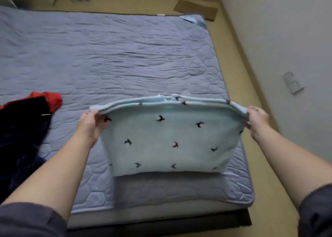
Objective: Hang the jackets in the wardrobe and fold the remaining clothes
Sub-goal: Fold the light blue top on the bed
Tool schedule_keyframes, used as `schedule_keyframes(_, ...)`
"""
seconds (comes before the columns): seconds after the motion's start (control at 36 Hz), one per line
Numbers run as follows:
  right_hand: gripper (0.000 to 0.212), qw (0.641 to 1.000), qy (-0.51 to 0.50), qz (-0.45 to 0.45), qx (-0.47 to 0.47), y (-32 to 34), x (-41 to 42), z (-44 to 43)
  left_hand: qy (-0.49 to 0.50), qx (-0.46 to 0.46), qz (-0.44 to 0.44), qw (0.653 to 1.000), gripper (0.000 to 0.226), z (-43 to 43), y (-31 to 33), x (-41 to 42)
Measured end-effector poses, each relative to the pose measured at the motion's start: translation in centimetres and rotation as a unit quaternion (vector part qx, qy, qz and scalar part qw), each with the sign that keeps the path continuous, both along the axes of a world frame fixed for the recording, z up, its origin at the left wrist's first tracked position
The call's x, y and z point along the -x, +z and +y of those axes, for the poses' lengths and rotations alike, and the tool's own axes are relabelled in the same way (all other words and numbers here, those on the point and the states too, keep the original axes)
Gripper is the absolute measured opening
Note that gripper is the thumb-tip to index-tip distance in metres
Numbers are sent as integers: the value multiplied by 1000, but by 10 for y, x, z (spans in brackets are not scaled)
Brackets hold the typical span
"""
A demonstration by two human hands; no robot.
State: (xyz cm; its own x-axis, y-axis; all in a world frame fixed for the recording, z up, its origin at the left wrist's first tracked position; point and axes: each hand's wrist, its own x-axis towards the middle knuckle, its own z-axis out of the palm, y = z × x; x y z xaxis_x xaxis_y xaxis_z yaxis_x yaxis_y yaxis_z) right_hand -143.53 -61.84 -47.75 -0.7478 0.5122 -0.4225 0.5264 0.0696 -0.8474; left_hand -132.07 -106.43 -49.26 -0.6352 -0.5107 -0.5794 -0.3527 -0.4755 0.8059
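Note:
A light blue garment with small dark bird prints hangs folded in the air above the near right part of the bed. My left hand grips its upper left corner. My right hand grips its upper right corner. The folded top edge runs between the two hands and the lower edge hangs just over the mattress. A heap of dark navy and red clothes lies on the bed at the left edge.
The blue quilted mattress cover fills most of the view. To the right run a beige floor strip and a white wall with a socket. A flat brown cardboard piece lies on the floor beyond the bed's far right corner.

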Motion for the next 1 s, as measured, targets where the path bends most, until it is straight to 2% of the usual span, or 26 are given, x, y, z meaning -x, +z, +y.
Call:
schedule_keyframes(0.08,55,994,107,-15,-6,-13,26,-22,-72,39,-18,997,4,8,-14,46)
schedule_keyframes(0.14,66,980,182,-70,-30,-38,22,-30,-113,124,-100,981,30,18,-40,53)
schedule_keyframes(0.19,70,947,271,-143,-91,-69,1,-35,-195,221,-175,940,49,30,-69,40)
schedule_keyframes(0.25,73,877,388,-203,-197,-99,-28,-38,-326,332,-207,860,58,42,-99,12)
schedule_keyframes(0.31,80,769,511,-223,-311,-128,-57,-40,-454,464,-211,731,71,53,-128,-15)
schedule_keyframes(0.36,90,672,588,-224,-390,-154,-82,-41,-544,549,-191,605,86,64,-153,-33)
schedule_keyframes(0.42,98,604,627,-211,-444,-175,-99,-43,-607,589,-175,504,98,76,-171,-42)
schedule_keyframes(0.47,103,561,643,-185,-488,-193,-110,-46,-622,628,-157,442,105,84,-186,-44)
schedule_keyframes(0.53,100,553,633,-167,-515,-210,-112,-49,-594,663,-150,431,95,87,-198,-40)
schedule_keyframes(0.58,90,568,619,-144,-524,-225,-110,-51,-574,680,-159,427,78,86,-213,-38)
schedule_keyframes(0.64,73,592,599,-109,-528,-238,-108,-52,-563,683,-148,441,61,84,-223,-35)
schedule_keyframes(0.69,59,597,591,-81,-536,-246,-104,-51,-574,661,-157,457,48,81,-229,-35)
schedule_keyframes(0.78,51,582,602,-71,-542,-250,-104,-44,-592,644,-163,456,48,76,-232,-50)
schedule_keyframes(0.83,51,567,621,-69,-537,-247,-114,-36,-596,631,-156,471,48,77,-228,-71)
schedule_keyframes(1.0,50,534,707,-109,-451,-224,-190,-12,-666,550,-162,477,49,93,-214,-173)
